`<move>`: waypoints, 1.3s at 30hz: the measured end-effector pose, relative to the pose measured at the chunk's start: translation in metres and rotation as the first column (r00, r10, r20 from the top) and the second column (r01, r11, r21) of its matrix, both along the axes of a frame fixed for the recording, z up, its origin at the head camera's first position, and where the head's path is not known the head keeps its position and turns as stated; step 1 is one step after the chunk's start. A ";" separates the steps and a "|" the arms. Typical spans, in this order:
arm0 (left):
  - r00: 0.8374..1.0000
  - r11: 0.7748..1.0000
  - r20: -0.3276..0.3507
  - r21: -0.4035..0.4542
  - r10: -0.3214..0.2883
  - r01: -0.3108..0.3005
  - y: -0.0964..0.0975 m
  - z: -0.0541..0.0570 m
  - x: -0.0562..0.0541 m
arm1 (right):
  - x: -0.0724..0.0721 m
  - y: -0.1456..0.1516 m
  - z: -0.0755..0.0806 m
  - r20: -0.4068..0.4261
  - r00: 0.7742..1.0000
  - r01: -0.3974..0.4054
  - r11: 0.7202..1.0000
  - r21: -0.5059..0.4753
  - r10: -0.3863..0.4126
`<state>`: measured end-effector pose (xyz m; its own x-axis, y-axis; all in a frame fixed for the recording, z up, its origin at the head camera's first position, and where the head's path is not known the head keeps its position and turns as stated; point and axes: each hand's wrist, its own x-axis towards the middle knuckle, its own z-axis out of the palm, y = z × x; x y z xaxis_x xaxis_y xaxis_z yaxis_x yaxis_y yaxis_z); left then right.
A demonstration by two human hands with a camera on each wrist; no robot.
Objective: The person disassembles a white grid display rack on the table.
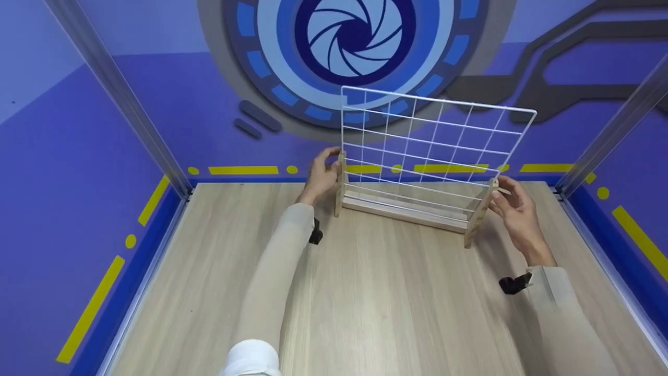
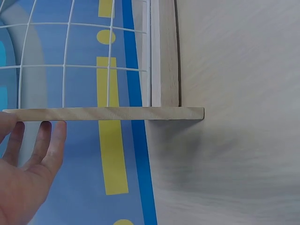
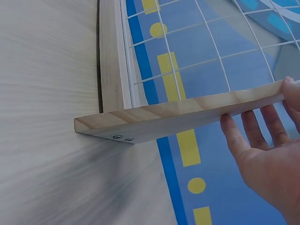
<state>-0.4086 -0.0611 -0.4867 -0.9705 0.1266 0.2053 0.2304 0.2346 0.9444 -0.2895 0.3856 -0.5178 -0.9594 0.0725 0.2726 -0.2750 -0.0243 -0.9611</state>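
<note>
A display rack with a white wire grid (image 1: pixel 438 99) stands upright near the back of the table, its grid leaning backward. A wooden base bar (image 1: pixel 407 215) joins its two wooden side panels. My left hand (image 1: pixel 321 180) holds the upper part of the left side panel (image 2: pixel 103 113), fingertips against its outer face and thumb at its edge. On the other side, my right hand (image 1: pixel 519 214) grips the top of the right side panel (image 3: pixel 178 108) between thumb and fingers. Two screw heads (image 3: pixel 117 137) show low on that panel's outer face.
The wood-grain table (image 1: pixel 391 313) ends at a blue printed back wall (image 1: pixel 172 104) close behind the rack. Metal posts (image 1: pixel 130 109) stand at the back corners. Small black cameras (image 1: pixel 514 283) hang from both wrists.
</note>
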 end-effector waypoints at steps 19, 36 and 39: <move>0.999 0.997 -0.037 -0.071 -0.002 -0.001 0.023 -0.005 0.000 | 0.033 0.005 -0.008 -0.025 0.996 0.077 0.993 -0.088 -0.080; 0.997 0.996 -0.079 -0.085 0.013 -0.020 0.048 -0.003 -0.003 | 0.062 0.000 -0.014 -0.022 0.975 0.221 0.975 -0.037 -0.222; 0.996 0.996 -0.083 -0.092 0.012 -0.019 0.055 -0.003 -0.003 | 0.066 -0.001 -0.014 -0.027 0.965 0.261 0.965 -0.041 -0.262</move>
